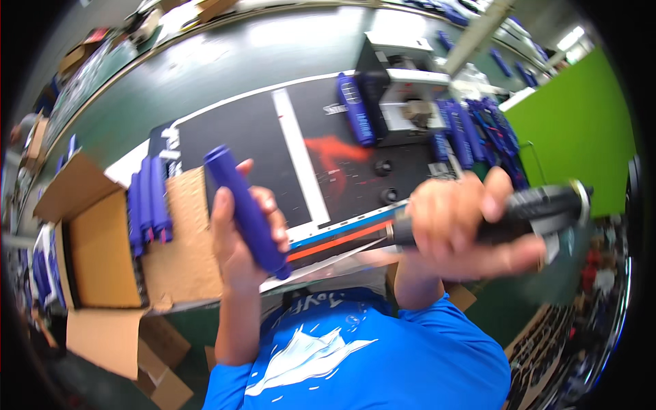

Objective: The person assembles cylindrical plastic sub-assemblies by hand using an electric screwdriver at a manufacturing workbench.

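My left hand (249, 239) is wrapped round a long purple-blue plastic casing (242, 208), held tilted above the front edge of the mat. The thumb lies on one side of the casing and the fingers on the other. My right hand (454, 222), smeared by motion, grips a black electric screwdriver (526, 208). The driver lies nearly level, its thin tip pointing left toward the casing but apart from it. A similar blue casing (355, 109) with cut-out openings rests on the black mat (246, 130), beside a black and white box-shaped device (410, 102).
On the left, several blue casings (147, 198) lie on cardboard next to an open carton (102, 253). More blue parts (465, 130) are bunched right of the device, before a green panel (574, 130). A white ruler-like strip (301, 157) and two small black round pieces (386, 181) are on the mat.
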{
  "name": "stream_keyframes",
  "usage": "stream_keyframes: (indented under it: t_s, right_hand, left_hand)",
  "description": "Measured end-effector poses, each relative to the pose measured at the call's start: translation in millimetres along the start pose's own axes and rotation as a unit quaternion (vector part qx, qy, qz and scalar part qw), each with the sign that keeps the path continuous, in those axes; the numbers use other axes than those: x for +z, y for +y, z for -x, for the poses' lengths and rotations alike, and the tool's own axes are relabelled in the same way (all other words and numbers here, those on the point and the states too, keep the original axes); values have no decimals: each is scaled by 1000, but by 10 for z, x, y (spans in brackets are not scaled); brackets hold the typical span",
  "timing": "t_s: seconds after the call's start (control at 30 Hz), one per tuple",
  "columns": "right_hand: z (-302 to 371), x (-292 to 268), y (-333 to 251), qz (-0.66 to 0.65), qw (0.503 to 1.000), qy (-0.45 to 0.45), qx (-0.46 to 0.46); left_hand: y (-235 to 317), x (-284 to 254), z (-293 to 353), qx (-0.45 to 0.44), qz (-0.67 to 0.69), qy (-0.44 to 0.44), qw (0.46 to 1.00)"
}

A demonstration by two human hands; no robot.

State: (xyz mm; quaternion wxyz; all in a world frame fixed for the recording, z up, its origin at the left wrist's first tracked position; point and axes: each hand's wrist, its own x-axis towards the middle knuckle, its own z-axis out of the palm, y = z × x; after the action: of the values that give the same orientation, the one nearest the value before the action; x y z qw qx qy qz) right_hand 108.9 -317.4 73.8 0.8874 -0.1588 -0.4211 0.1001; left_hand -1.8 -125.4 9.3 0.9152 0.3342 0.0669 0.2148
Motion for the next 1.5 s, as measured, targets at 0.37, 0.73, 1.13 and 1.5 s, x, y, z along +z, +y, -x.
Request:
stream_keyframes:
  t_s: [0.37,0.73,1.13,1.5]
  right_hand:
    - [-767,-951,-468,361,892,204,-179]
    - [-945,-1213,-120,464,860,201,-74]
    - [-121,-310,-186,161,982,99,-4]
    - [86,415,262,75,997,10,-19]
  left_hand:
    - [18,-111,111,9,-53,21,998]
    - [-36,-29,159,12,-73,24,997]
    - [-113,78,-76,-14,80,41,996]
    - [-103,183,-88,-5,119,40,992]
